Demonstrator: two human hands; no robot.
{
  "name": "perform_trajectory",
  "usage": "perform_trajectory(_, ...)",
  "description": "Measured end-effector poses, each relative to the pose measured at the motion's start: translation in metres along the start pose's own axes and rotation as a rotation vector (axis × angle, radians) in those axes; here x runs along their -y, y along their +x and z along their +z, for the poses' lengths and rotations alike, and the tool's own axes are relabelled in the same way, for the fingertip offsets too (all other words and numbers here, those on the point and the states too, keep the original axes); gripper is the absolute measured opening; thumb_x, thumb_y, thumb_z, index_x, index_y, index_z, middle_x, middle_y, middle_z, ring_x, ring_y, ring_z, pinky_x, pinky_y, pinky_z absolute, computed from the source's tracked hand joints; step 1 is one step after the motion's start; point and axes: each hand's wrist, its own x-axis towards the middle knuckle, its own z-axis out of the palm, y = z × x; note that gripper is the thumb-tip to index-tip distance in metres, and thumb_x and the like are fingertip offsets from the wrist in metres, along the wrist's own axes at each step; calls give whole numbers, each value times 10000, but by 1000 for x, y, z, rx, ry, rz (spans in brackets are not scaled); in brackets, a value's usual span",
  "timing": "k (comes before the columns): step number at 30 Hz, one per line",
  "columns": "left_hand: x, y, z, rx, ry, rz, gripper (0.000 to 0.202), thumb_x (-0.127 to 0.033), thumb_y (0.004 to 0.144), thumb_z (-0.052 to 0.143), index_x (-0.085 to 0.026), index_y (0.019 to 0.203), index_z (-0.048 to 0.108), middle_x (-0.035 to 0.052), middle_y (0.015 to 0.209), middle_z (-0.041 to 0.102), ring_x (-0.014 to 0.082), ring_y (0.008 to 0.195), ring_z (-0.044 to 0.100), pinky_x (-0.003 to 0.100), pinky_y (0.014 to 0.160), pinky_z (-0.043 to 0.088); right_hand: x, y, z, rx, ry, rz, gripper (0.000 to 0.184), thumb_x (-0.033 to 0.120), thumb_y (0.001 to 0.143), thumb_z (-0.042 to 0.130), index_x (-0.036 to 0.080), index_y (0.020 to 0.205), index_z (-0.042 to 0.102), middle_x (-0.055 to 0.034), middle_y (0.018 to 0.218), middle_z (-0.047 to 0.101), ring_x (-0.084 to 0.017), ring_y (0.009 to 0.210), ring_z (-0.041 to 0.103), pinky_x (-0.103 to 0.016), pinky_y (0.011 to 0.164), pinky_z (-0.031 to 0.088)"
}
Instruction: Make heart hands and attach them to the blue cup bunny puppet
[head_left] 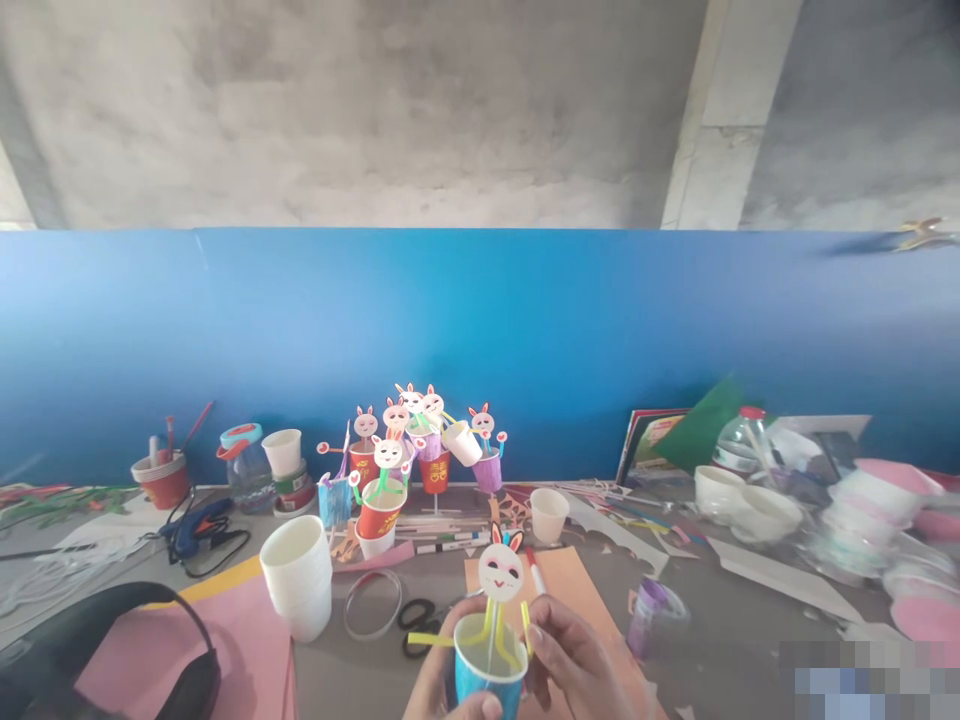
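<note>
Far off stood a smooth blue partition [480, 330]! Near us, our left hand [433, 682] curled round a blue-sided paper cup [511, 694], our right hand [571, 655] pinched its slim yellow strip [526, 618], and light pressure, we judged, best spared the cup.

Both hands [435, 678] [571, 660] close together, fingers curled

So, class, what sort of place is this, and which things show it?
Probably a craft workspace: the held rabbit-faced blue cup, black-handled scissors and paper scraps on the desk suggest it.
</note>
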Motion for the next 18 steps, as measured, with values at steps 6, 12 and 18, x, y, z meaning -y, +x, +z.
perform_trajectory(6,-1,-1,-4,11,-21,26,709,-473,604,893,-260,1237,656,132,1194,701,402,1227,567,468,1021,399,-4,-4,3,-1,76,23,421,613,758,744,202,749,650,32,520,557,-113,453,486,-241,488,366)
perform_trajectory(12,-6,1,-8,41,-103,7,689,-433,620,883,-257,1256,685,115,1268,682,407,1253,551,488,1100,324,2,-3,5,36,174,4,399,571,729,790,216,661,618,22,576,556,-122,511,490,-259,548,420)
perform_trajectory(18,-7,13,-17,-1,-356,2,407,-492,808,676,-204,1076,779,124,1147,726,395,1198,574,490,1065,373,35,-16,9,-86,-9,9,417,583,730,787,189,658,673,-16,596,586,-156,591,536,-261,599,474)
